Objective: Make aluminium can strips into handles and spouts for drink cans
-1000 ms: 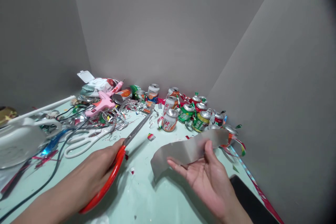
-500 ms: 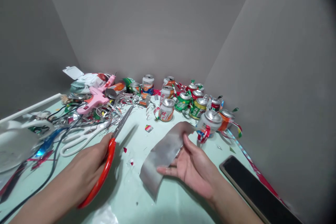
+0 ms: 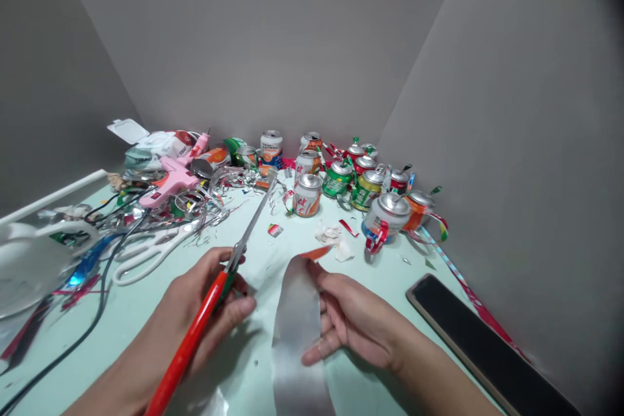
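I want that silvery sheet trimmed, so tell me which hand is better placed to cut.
Left, probably: the left hand holds the red-handled scissors, while the right hand is occupied holding the silvery sheet.

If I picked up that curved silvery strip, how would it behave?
The silvery strip looks thin, so it's probably light. It bows in the right hand, suggesting it bends fairly easily without going limp. Its smooth, shiny surface might feel slippery.

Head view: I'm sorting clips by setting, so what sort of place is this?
Probably a craft worktable beside grey walls: a pink glue gun lies among shiny scraps, drink cans, some with strip handles, stand nearby, and the left hand holds red-handled scissors.
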A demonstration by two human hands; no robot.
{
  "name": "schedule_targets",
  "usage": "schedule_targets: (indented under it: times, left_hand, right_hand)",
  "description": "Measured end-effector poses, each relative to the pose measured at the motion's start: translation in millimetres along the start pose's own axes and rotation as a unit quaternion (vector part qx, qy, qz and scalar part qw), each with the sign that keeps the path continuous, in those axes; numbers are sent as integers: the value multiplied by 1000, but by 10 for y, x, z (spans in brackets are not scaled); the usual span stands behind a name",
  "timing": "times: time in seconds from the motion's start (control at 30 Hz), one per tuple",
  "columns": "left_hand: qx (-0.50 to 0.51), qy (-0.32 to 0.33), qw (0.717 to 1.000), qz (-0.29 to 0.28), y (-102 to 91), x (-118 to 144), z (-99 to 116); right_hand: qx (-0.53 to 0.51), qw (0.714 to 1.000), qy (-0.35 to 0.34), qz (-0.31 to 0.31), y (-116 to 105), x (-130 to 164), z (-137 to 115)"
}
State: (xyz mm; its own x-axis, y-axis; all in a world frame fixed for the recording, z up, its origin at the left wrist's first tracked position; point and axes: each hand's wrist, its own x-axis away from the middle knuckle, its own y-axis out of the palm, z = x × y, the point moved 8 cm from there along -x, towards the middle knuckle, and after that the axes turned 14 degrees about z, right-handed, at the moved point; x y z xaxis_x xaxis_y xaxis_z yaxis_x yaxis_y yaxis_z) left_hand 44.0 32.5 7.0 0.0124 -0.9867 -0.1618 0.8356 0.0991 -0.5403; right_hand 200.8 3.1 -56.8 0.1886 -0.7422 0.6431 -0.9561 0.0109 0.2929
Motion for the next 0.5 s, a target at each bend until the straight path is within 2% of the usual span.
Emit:
schedule_targets:
  times: [0.1, 0.2, 0.33, 0.43, 0.5]
  left_hand:
    - [78, -24, 997, -8, 102, 97, 78]
    - [107, -28, 994, -6, 168, 127, 96]
    - [95, -37, 992, 68, 121, 75, 3]
    - [131, -101, 978, 125, 71, 35, -145]
    - [171, -143, 966, 129, 83, 9, -222]
  right_hand:
    - [69, 997, -23, 29, 58, 5, 66]
    - [114, 991, -43, 62, 88, 13, 124]
    - [126, 989, -56, 62, 97, 35, 149]
    - [111, 989, -65, 70, 56, 23, 134]
    - [97, 988, -91, 75, 42, 10, 97]
